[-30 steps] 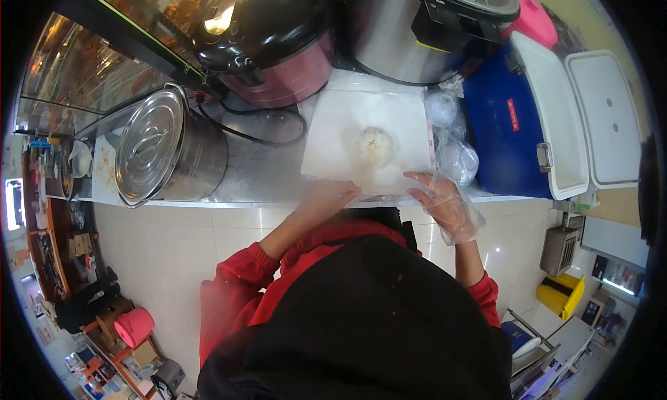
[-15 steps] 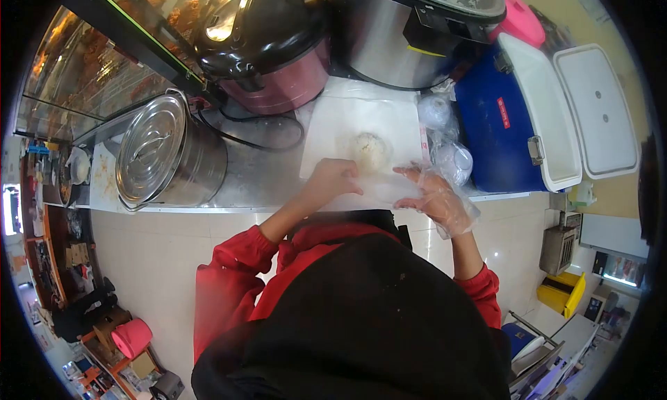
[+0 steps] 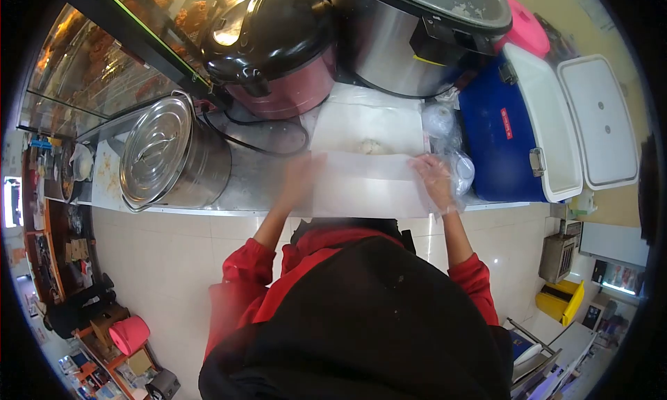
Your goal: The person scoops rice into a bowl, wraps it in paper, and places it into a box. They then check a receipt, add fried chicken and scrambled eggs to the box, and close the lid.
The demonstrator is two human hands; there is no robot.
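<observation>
A mound of white rice (image 3: pixel 372 147) lies on white wrapping paper (image 3: pixel 340 119) spread over the counter. The near part of the paper is raised into a flap (image 3: pixel 368 185) that hides the lower half of the mound. At the flap's left corner is my left hand (image 3: pixel 301 179), bare and blurred by motion, its fingers closed around the edge. My right hand (image 3: pixel 435 180), in a loose clear plastic glove, pinches the flap's right corner. Plastic-wrapped round containers (image 3: pixel 458 172) stand just right of it.
A lidded steel pot (image 3: pixel 156 153) stands left. Behind are a pink-and-black rice cooker (image 3: pixel 278 67) and a large steel cooker (image 3: pixel 396 46). An open blue cooler box (image 3: pixel 493 129) is at right. A black cable (image 3: pixel 257 148) crosses the counter, near a glass display case (image 3: pixel 76 67).
My hands have moved apart, left hand leftward and right hand slightly up. The paper between them is now spread wide and covers part of the rice, which showed whole before.
</observation>
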